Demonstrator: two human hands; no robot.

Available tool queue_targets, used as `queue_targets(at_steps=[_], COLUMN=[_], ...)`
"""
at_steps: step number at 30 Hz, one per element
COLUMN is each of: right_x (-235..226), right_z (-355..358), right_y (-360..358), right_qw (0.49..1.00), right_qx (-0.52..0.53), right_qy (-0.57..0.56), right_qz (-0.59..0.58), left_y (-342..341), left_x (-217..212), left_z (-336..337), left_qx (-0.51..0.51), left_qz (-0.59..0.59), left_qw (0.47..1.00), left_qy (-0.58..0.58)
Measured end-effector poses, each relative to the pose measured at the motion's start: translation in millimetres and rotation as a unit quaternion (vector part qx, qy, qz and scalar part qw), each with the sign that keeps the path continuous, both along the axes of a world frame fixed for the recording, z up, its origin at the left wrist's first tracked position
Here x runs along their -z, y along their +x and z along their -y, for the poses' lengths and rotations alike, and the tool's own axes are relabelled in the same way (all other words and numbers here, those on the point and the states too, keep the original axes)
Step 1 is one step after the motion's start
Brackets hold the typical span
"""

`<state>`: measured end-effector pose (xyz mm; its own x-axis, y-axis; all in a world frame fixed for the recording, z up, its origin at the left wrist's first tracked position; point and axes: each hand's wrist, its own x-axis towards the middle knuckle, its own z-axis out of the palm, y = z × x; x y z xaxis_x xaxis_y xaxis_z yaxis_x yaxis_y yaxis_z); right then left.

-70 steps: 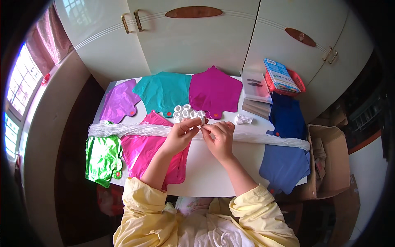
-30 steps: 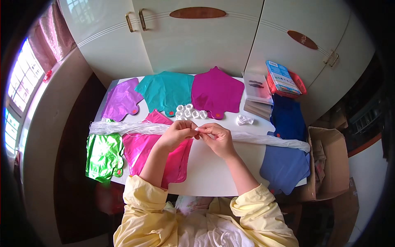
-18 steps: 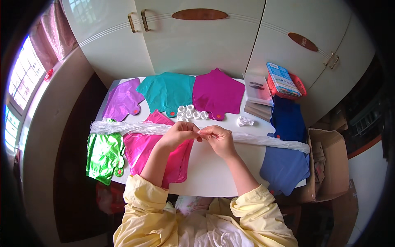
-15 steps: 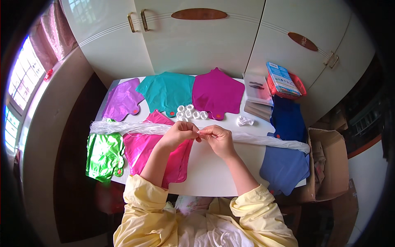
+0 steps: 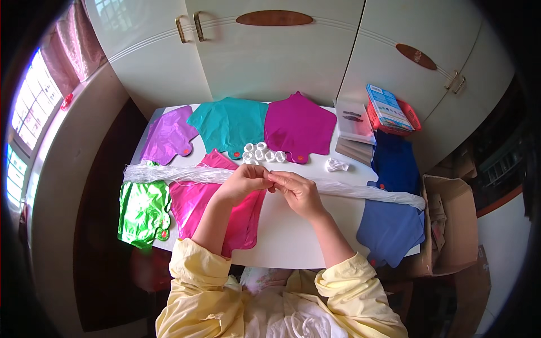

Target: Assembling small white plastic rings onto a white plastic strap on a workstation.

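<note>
Held left hand [image 5: 246,183] and right hand [image 5: 300,194] over one thread bundle [image 5: 366,193], grips together (contents hidden), with one teal sheet [image 5: 228,127] beyond it.

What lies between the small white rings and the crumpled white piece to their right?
In the head view: the lower tab of the magenta sheet, beside the white rings, then white tabletop.

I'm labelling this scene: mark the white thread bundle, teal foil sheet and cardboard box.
White thread bundle [image 5: 177,174], head view: left stretch.
Teal foil sheet [image 5: 228,125], head view: its middle.
Cardboard box [image 5: 460,221], head view: bare inner wall.
</note>
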<state>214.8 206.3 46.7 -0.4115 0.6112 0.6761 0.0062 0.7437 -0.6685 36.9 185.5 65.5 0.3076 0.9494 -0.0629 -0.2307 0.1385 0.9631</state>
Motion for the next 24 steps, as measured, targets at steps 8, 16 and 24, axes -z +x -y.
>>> queue_targets(at_steps=[8,16,24], right_x=[3.6,4.6,3.9], right_z=[-3.7,1.7,3.9], right_y=[4.5,0.5,-4.1], right_qw=[0.999,0.998,0.995], right_qx=[0.003,0.059,0.091], right_qy=[-0.038,-0.015,0.011], right_qz=[0.000,-0.003,0.026], left_y=[-0.5,-2.0,-4.3], left_x=[0.4,-0.4,-3.4], left_z=[-0.9,0.4,1.7], left_qx=[0.017,0.028,0.013], left_qz=[-0.007,-0.022,-0.038], left_qw=[1.000,0.999,0.999], left_qy=[-0.017,-0.018,0.001])
